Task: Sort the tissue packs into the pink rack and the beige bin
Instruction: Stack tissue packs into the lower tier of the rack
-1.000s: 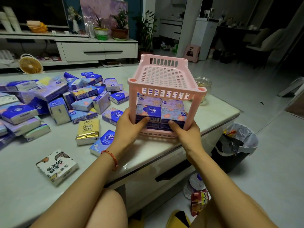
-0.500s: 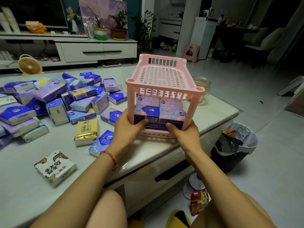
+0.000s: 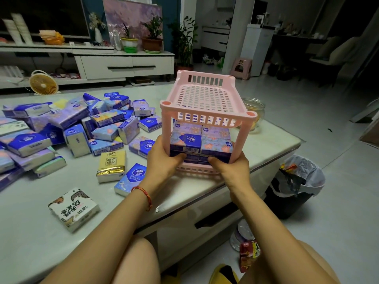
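At the near right edge of the desk, seen from my head, the pink rack stands upright between my two hands. My left grip wraps round the rack's front left post low down, with the thumb laid across the front of the packs. A red bracelet sits on that wrist. My right grip holds the front right post the same way, thumb pressed to the lower packs. Both grips are narrow, closed on the rack. I cannot tell whether its foot rests on the desk or is raised a little. The packs fill the lower tier in layers, two across the front, with blue and purple wrappers facing me.

Left of the rack a pile of loose packs spreads over the desk, lying every way, some on top of others. Nearer me and apart from the pile a gold pack lies flat. A blue pack is just beside it, partly hidden by my left forearm. A white pack lies alone near the front edge. Behind the rack a glass jar stands on the desk, partly hidden by the right post. On the floor to the right of the desk stands a dark trash can with a pale liner. A small yellow fan shows past the pile at the far left.
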Demonstrator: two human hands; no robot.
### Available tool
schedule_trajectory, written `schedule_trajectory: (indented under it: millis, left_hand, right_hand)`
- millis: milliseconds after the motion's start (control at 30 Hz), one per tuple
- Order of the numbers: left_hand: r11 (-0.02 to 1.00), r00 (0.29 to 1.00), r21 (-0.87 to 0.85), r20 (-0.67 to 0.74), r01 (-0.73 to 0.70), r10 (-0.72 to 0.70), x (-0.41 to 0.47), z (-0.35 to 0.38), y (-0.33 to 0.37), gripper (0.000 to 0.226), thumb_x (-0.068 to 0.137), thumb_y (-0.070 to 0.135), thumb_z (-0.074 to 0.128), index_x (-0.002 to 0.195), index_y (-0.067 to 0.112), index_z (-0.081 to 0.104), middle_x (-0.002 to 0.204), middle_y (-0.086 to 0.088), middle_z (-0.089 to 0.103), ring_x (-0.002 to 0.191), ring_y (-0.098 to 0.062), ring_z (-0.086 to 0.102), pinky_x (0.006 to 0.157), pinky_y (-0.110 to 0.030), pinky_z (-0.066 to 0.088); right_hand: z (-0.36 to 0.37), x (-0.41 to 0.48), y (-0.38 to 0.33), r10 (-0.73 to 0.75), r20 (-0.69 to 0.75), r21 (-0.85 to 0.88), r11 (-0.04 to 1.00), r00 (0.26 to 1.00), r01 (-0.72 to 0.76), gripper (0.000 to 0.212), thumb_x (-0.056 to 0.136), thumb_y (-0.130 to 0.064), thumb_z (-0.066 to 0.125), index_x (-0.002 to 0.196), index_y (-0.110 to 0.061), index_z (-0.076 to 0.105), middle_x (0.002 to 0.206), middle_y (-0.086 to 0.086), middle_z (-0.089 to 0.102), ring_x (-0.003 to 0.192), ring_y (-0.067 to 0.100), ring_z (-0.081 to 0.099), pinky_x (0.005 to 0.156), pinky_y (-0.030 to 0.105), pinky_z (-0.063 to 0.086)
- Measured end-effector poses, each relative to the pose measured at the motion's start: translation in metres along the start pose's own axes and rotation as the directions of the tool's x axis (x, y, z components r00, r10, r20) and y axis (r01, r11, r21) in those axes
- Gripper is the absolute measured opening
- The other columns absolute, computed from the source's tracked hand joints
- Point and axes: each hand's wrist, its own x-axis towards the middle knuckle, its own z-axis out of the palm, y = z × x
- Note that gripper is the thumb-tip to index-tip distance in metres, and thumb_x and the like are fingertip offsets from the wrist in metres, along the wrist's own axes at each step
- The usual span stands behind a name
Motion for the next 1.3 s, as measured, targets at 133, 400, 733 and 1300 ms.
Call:
schedule_trajectory:
  millis: [133,400,733,1300]
  left_hand:
    - [0.999,0.998,0.045,0.057,0.018,-0.02,-0.009,-0.007,0.009,0.068,0.073,0.013,0.076,0.131,0.014,0.04,0.121,-0.001,0.058,0.104,-0.014,0.057,0.092,-0.03,0.047]
    - [0.918,0.981,0.384,-0.115,-0.099,0.154,-0.046,-0.1,0.005,0.034,0.082,0.007,0.065,0.113,0.02,0.062,0.122,0.002,0.059,0.115,-0.015,0.052,0.098,-0.026,0.037]
    - [0.779,0.987,0.606,-0.122,0.16,-0.108,-0.108,-0.177,-0.038,0.064,0.081,0.04,0.065,0.136,0.015,0.043,0.145,-0.001,0.038,0.133,-0.016,0.031,0.108,-0.023,0.021]
    - [0.809,0.849,0.585,-0.457,0.061,0.266,-0.146,-0.283,-0.032,0.028,0.086,0.018,0.063,0.112,0.024,0.055,0.111,0.009,0.056,0.101,-0.001,0.052,0.088,-0.012,0.038]
  right_hand:
    - [-0.005,-0.011,-0.001,0.052,0.023,0.0,0.999,0.998,-0.052,0.074,0.071,-0.004,0.077,0.134,-0.008,0.038,0.123,0.004,0.058,0.108,0.015,0.06,0.095,0.036,0.05]
    - [-0.008,-0.075,-0.02,-0.256,0.067,-0.161,0.951,0.964,0.264,0.035,0.086,0.003,0.054,0.098,-0.03,0.051,0.104,0.0,0.056,0.087,-0.002,0.054,0.073,0.01,0.047]
    - [0.107,-0.094,-0.046,-0.306,0.686,-0.255,0.749,0.66,0.612,0.018,0.091,-0.015,0.053,0.107,-0.015,0.061,0.1,-0.004,0.055,0.091,0.008,0.049,0.08,0.017,0.039]
    - [0.216,-0.151,-0.079,-0.144,0.861,-0.067,0.919,0.489,0.388,0.028,0.086,-0.019,0.064,0.11,-0.03,0.056,0.092,0.003,0.064,0.086,0.016,0.063,0.079,0.027,0.051]
